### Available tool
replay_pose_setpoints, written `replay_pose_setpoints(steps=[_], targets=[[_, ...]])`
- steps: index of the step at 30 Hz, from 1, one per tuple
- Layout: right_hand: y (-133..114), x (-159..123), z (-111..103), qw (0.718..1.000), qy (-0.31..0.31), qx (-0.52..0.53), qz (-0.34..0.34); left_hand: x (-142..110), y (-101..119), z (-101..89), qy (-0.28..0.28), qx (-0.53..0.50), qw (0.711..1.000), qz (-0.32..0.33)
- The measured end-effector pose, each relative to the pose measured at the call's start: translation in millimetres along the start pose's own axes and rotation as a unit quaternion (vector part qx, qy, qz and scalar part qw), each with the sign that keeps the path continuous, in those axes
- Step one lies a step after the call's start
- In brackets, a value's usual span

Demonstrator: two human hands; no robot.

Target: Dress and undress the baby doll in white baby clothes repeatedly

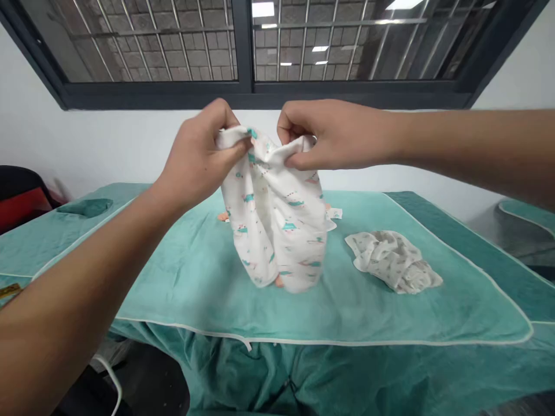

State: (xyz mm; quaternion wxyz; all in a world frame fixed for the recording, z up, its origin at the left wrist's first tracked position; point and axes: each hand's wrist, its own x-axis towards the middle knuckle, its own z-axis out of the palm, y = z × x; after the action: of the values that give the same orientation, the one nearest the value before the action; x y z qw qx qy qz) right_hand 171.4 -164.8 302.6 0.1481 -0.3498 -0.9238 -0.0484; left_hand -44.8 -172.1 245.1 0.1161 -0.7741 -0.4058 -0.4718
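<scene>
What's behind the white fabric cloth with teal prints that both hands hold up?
Beyond the white cloth, a small peach piece shows at left and some white fabric at right. The cloth covers everything between; whether they join can't be seen.

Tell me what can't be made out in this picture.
In the head view:
Whatever lies behind the held cloth: hidden by it; only peach bits and white bits show.
Left hand: some fingers hidden behind the cloth.
Yellow thing, red-and-black thing: cut off by the left edge.
</scene>
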Motion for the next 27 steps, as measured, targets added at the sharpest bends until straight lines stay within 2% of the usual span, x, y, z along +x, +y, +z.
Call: replay_pose_setpoints(steps=[2, 4, 6, 7, 8, 10, 11, 13, 16, 17, 19, 20, 21, 23, 25, 27], targets=[[-6.9, 0.4, -1.3, 0.997, 0.002, 0.076, -0.026, -1.2, -2.6, 4.2, 0.101, -0.051, 0.994, 0.011], [-12.3, 2.5, -0.8, 0.985, -0.014, 0.163, -0.049, -2.0, -4.1, 9.3, 0.164, -0.098, 0.982, 0.011], [-14.5, 5.7, 1.9, 0.958, -0.021, 0.280, -0.062, -3.9, -5.6, 13.8, 0.186, -0.123, 0.975, -0.001], [-13.9, 7.3, 4.3, 0.937, -0.019, 0.343, -0.064, -6.0, -6.9, 15.2, 0.174, -0.135, 0.975, -0.015], [-12.2, 8.6, 7.5, 0.915, -0.016, 0.399, -0.063, -9.1, -8.8, 15.8, 0.144, -0.155, 0.977, -0.034], [-7.1, 10.2, 15.6, 0.874, -0.023, 0.482, -0.058, -18.3, -13.2, 13.9, 0.033, -0.232, 0.967, -0.098], [-4.8, 10.2, 20.2, 0.859, -0.034, 0.508, -0.053, -23.9, -15.0, 11.3, -0.037, -0.283, 0.949, -0.135], [-3.5, 8.8, 28.8, 0.849, -0.063, 0.523, -0.045, -35.6, -15.7, 3.5, -0.168, -0.379, 0.888, -0.196], [-12.6, 5.2, 36.2, 0.872, -0.085, 0.478, -0.060, -48.9, -9.4, -8.7, -0.309, -0.483, 0.785, -0.234], [-17.6, 4.2, 36.6, 0.882, -0.084, 0.457, -0.073, -51.2, -6.6, -11.4, -0.330, -0.517, 0.753, -0.240], [-27.0, 2.8, 34.4, 0.904, -0.076, 0.410, -0.100, -53.1, -3.0, -13.7, -0.315, -0.576, 0.711, -0.251], [-30.3, 2.3, 32.6, 0.915, -0.073, 0.381, -0.111, -52.8, -2.8, -13.9, -0.289, -0.595, 0.706, -0.253], [-32.3, 1.9, 30.6, 0.928, -0.073, 0.347, -0.119, -52.0, -3.7, -14.0, -0.263, -0.598, 0.713, -0.254], [-31.4, 1.1, 27.7, 0.953, -0.075, 0.268, -0.122, -49.7, -7.6, -14.8, -0.245, -0.561, 0.748, -0.257], [-24.8, 0.4, 27.3, 0.971, -0.071, 0.192, -0.122, -47.2, -11.6, -17.2, -0.288, -0.491, 0.781, -0.255], [-14.2, 0.1, 29.3, 0.982, -0.054, 0.129, -0.125, -45.2, -14.2, -19.4, -0.375, -0.410, 0.795, -0.245]])
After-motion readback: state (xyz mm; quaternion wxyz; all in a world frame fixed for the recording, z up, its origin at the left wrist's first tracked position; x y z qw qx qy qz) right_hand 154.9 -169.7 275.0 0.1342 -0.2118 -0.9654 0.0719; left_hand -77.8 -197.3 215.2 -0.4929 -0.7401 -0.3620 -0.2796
